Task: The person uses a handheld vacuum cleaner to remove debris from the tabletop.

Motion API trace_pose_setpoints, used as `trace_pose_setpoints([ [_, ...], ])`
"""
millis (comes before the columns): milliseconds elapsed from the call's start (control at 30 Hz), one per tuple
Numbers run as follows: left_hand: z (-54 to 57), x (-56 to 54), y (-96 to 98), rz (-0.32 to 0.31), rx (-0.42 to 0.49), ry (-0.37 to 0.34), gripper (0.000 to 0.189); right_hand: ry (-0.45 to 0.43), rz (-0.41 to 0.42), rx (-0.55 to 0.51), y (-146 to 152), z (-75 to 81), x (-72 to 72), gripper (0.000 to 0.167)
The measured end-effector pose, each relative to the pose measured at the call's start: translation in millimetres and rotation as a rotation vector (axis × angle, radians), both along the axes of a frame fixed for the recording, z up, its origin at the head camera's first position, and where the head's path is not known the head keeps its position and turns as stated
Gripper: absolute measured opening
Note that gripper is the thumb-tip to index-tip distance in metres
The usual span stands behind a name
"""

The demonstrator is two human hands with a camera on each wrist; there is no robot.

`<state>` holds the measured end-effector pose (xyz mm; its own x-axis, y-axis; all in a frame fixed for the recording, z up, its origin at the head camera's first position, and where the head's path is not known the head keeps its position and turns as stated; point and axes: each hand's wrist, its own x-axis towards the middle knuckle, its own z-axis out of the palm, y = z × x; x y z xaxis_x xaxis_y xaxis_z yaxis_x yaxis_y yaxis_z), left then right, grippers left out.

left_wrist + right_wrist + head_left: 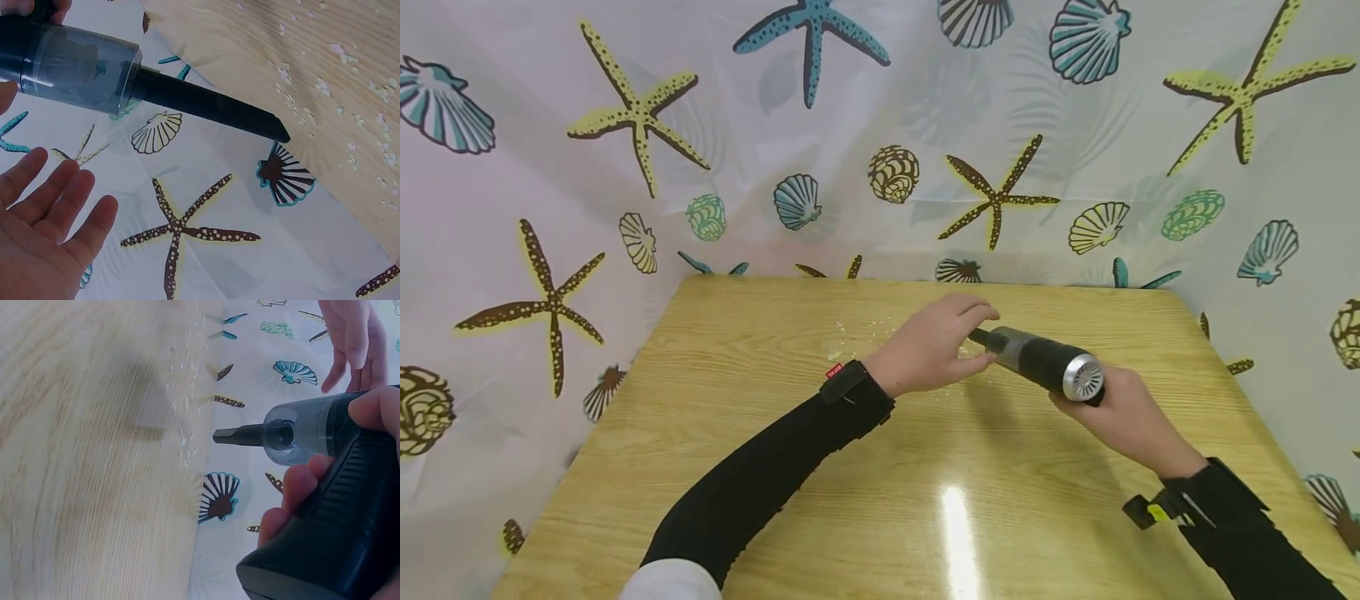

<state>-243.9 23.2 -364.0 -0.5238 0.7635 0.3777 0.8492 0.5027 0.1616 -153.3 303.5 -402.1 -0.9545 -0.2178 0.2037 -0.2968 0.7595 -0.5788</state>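
My right hand (1138, 421) grips the handle of a black handheld vacuum cleaner (1045, 360), its silver vented end turned toward me. In the right wrist view, fingers (300, 487) curl round the black handle (325, 531). A clear dust cup (87, 69) leads to a narrow black nozzle (212, 109), held above the tabletop. My left hand (925, 346) is beside the nozzle, fingers loosely extended and holding nothing. Its palm (37, 256) faces up in the left wrist view. Small pale crumbs (322, 86) lie scattered on the wood near the table's far side.
The wooden table (760, 333) extends under both arms, with a bright light reflection (958, 542) near the front. A white sheet (737, 167) printed with starfish and shells hangs behind the table and along both sides. Black bands (857, 396) with small devices circle both wrists.
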Motion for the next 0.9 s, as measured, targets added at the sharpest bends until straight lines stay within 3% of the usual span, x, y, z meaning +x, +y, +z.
trace_pose_setpoints([
  [200,-3.9,18.4,30.2,-0.093,-0.050,0.004,0.069,-0.106,-0.016,-0.063,-2.2,5.1,10.6,0.047],
  [500,-15.6,35.6,60.2,-0.064,-0.064,0.087,0.083,-0.176,-0.046,-0.155,-1.4,6.9,21.1,0.045],
  [700,-24.0,42.4,74.5,-0.048,-0.048,0.163,0.078,-0.218,-0.055,-0.200,2.7,9.1,30.6,0.047],
  [900,-31.7,45.8,84.2,-0.061,0.016,0.229,0.057,-0.243,-0.070,-0.219,8.2,8.9,37.4,0.049],
])
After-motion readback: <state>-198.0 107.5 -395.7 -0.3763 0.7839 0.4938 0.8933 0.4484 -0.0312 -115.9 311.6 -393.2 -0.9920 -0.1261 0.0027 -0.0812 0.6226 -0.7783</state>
